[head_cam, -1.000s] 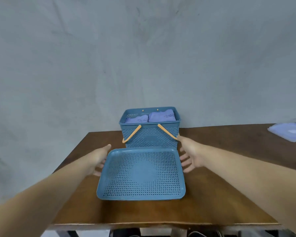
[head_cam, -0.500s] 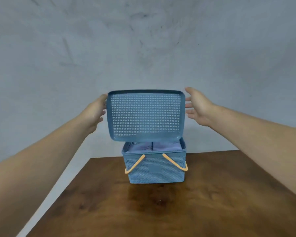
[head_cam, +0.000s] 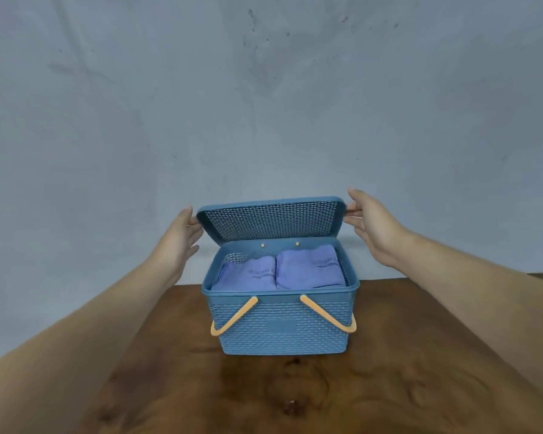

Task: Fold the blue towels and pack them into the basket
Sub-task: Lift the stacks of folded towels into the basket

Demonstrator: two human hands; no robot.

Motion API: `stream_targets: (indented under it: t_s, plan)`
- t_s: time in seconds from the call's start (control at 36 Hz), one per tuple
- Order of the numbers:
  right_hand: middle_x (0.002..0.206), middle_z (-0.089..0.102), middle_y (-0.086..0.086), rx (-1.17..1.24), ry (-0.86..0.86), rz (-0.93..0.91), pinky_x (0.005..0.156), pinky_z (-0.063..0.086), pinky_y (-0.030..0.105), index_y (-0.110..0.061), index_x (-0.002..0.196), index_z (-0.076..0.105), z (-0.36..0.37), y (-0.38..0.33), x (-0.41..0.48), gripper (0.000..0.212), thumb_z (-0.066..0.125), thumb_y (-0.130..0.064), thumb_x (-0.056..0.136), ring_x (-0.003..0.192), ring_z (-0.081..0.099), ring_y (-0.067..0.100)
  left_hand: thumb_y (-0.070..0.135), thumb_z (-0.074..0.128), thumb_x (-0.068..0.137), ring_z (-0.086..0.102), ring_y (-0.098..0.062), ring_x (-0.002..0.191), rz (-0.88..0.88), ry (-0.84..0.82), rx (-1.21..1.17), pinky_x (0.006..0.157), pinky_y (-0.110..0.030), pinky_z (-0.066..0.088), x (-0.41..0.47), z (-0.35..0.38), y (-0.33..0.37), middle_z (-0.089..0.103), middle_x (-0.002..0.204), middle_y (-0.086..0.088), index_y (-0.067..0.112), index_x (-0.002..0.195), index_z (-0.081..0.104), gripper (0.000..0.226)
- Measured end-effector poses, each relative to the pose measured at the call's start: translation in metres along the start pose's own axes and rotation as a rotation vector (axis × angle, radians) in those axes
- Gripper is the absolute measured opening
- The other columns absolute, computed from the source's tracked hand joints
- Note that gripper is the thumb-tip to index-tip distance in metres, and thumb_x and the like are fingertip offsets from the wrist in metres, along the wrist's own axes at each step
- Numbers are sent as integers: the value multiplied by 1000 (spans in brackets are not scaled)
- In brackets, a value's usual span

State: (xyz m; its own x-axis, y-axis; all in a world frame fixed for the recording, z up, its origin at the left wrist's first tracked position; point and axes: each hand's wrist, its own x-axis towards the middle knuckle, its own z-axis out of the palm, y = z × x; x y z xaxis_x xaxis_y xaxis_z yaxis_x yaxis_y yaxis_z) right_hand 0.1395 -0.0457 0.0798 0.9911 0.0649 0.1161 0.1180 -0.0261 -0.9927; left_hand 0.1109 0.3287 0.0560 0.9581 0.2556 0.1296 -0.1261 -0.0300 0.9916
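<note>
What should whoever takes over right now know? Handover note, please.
Left hand: straight fingers press the left edge of the blue perforated plastic lid.
Right hand: the same on the lid's right edge.
The lid is held tilted over the rear of the blue woven-pattern plastic basket, which stands on the brown wooden table.
Done: two folded blue towels lie side by side inside the basket.
Left: lower the lid onto the basket; it is not yet closed.
</note>
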Motion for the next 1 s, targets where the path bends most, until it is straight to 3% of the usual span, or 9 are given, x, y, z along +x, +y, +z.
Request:
stream_targets:
  t_s: [0.19, 0.33, 0.44, 0.53, 0.64, 0.72, 0.81, 0.89, 1.0]
  plan:
    - [125, 62, -4, -139, 29, -30, 121, 33, 43, -24, 121, 58, -6, 29, -28, 43, 43, -62, 106, 126, 59, 15, 54, 44, 111, 56, -14, 137, -12, 37, -53, 121, -46, 38, -37, -9, -40, 65, 141, 0, 25, 114, 65, 36]
    - [116, 73, -4, -269, -8, 7, 85, 42, 27, -22, 111, 69, 0, 49, -52, 47, 36, -55, 108, 114, 66, 13, 49, 41, 113, 60, -9, 125, -56, 64, -16, 120, -43, 34, -59, -4, -67, 69, 126, 8, 20, 125, 63, 39]
    - [111, 75, -3, -364, 6, -8, 91, 50, 35, -18, 102, 72, 5, 61, -63, 45, 38, -48, 109, 107, 69, 15, 50, 48, 109, 62, -13, 129, -100, 63, 1, 117, -47, 41, -68, 0, -83, 72, 127, 5, 18, 135, 61, 44]
    - [126, 63, -6, -431, 85, 5, 92, 45, 35, -24, 127, 60, 6, 63, -60, 39, 47, -54, 106, 115, 60, 14, 54, 56, 96, 65, -17, 125, -99, 64, 28, 112, -48, 49, -65, -1, -83, 68, 133, 1, 18, 137, 56, 54]
    - [146, 55, 3, -584, 37, -6, 104, 45, 40, -23, 146, 53, 4, 60, -44, 49, 52, -51, 105, 129, 55, 22, 44, 55, 102, 64, -20, 121, -93, 89, 83, 106, -49, 52, -50, -3, -74, 64, 132, -4, 21, 127, 58, 35]
    - [168, 34, 5, -787, -118, -9, 124, 30, 39, -18, 162, 37, 6, 63, -39, 58, 47, -42, 110, 151, 38, 24, 33, 58, 104, 64, -20, 118, -77, 85, 201, 104, -47, 54, -49, 3, -72, 69, 126, -7, 20, 123, 64, 24]
    - [175, 16, 1, -895, -163, -23, 120, 22, 28, -14, 167, 27, 9, 76, -41, 60, 34, -42, 115, 157, 26, 21, 28, 62, 103, 65, -19, 116, -30, 122, 286, 104, -48, 55, -55, 8, -76, 69, 125, 2, 26, 127, 66, 25]
    - [178, 1, 1, -911, -139, -28, 124, 17, 30, -16, 169, 18, 11, 89, -45, 63, 26, -46, 115, 162, 14, 18, 34, 62, 103, 66, -14, 113, 10, 117, 317, 98, -40, 55, -61, 8, -83, 68, 125, 7, 32, 131, 64, 28]
    - [178, -2, 0, -806, -101, -26, 125, 12, 29, -18, 170, 17, 16, 98, -47, 65, 30, -48, 114, 162, 10, 17, 49, 59, 101, 68, -10, 111, 46, 98, 324, 96, -40, 57, -67, 5, -90, 69, 125, 13, 42, 131, 63, 31]
